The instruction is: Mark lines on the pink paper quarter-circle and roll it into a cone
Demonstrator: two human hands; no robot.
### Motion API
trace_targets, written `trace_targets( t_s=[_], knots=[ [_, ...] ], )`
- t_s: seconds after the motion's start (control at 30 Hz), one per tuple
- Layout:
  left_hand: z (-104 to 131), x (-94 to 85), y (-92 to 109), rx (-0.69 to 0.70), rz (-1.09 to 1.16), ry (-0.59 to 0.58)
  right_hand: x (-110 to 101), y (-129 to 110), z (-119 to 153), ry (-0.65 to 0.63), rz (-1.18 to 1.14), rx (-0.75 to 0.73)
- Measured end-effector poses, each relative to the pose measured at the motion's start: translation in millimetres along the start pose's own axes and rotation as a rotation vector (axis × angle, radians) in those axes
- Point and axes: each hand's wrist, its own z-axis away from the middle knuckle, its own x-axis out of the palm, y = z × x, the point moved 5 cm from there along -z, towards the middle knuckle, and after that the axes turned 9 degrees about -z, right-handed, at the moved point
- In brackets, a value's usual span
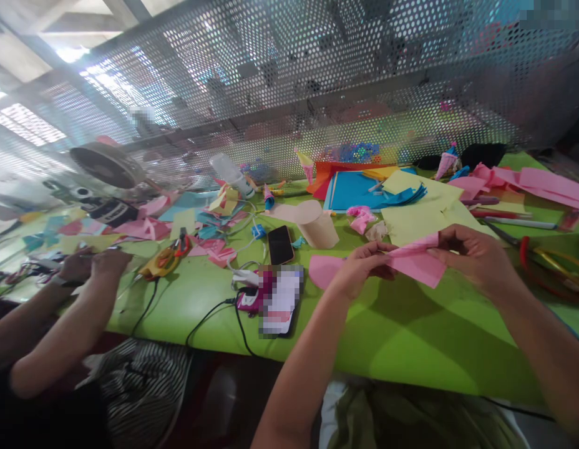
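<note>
**Pink sheet held between both hands above the green table**

Nearest the camera, two bare forearms are seen rising from the bottom edge toward the middle of the view. The left hand [359, 269] is closed in a pinch on the left part of a pink paper sheet [413, 260]; the right hand [474, 255] is curled over the sheet's upper right end, fingers pressed together on a folded edge. The sheet is held just above the table, its long axis running left to right and tilted slightly upward toward the right hand. Both hands are touching it, so neither is nearer.

Below and just left of the left hand, a second pink piece [323, 270] lies flat on the green table [411, 337]. Farther off, a beige paper cone [317, 229] and a dark phone [281, 244] are placed, with yellow sheets [425, 212] and blue sheets [359, 190] behind. Red-handled scissors [546, 268] are lying at the right.

At the far left, another person's hands [90, 265] are occupied near yellow scissors [165, 259]. The far side is closed by a perforated metal screen [317, 81].
</note>
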Motion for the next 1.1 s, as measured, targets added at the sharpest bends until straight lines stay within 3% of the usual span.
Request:
trace_targets(
  t_s=[0.4, 0.57, 0.7, 0.9, 1.1],
  knots=[
    [-1, 4.6, 1, 0.062, -0.142, 0.056, 2, 0, 3, 0.04, 0.018, -0.037],
    [-4, 2.4, -3, 0.068, -0.114, 0.095, 6, -7, 1, -0.01, 0.068, -0.11],
    [-4, 1.9, -2, 0.064, -0.127, 0.068, 6, -12, 1, -0.004, 0.116, -0.193],
    [-1, 2.6, 2, 0.069, -0.138, 0.041, 4, -7, 5, 0.047, 0.164, -0.152],
    [0, 0.8, 2, 0.057, -0.11, 0.04, 6, -13, 3, 0.001, 0.173, -0.199]
  ],
)
